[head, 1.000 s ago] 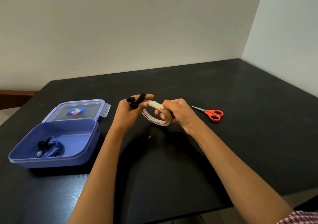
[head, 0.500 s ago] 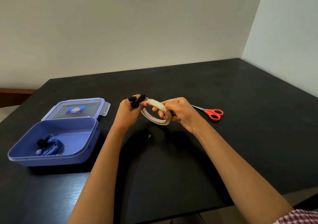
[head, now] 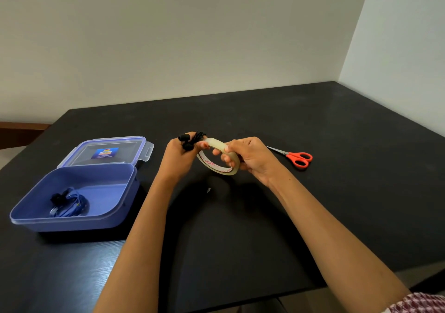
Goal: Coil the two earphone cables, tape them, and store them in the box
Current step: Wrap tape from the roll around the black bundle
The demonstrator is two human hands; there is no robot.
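My left hand [head: 179,156] is closed around a coiled black earphone cable [head: 190,140]; its earbuds stick out above my fingers. My right hand [head: 248,156] grips a roll of clear tape [head: 218,162] just to the right, and the roll's top edge touches my left thumb and the coil. Both hands hover above the black table [head: 337,204]. A blue open box [head: 113,187] sits at the left with a coiled blue earphone cable [head: 68,204] lying in its near left corner.
The box's clear lid [head: 106,152] lies flat behind it. Red-handled scissors [head: 297,158] rest on the table right of my right hand. A pale wall runs behind the table and along its right side.
Both hands stay close together with barely any movement; my right fingers have shifted slightly on the tape roll. The box and scissors are unmoved.
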